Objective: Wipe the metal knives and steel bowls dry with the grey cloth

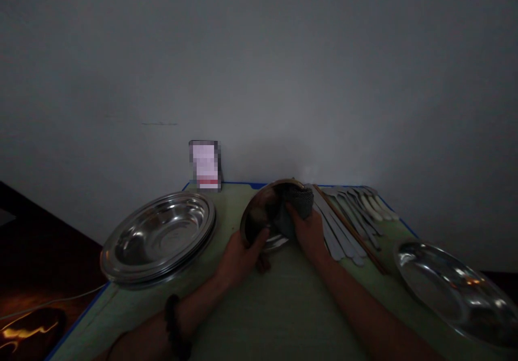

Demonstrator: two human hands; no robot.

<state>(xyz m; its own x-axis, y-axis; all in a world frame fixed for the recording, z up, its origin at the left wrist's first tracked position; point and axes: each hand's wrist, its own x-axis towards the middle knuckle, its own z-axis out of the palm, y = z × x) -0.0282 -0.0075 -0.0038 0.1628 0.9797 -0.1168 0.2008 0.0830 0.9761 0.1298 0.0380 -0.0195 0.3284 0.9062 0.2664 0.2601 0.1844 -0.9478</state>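
Tilted up over the middle of the table is a shiny metal plate (259, 210). My left hand (242, 256) grips its lower left rim, thumb over the inner side and fingers underneath. A dark grey cloth (300, 202) is bunched in my right hand (308, 232), which presses it against the plate's right inner side. Part of the cloth and the plate's right edge are hidden behind that hand. A dark beaded bracelet (176, 326) circles my left wrist.
On the left stands a stack of metal plates (162, 237). Knives (335, 237), chopsticks (352, 231), forks and spoons (370, 204) lie right of my hands. A metal dish (453, 291) sits at the right edge. A phone (205, 165) leans on the wall.
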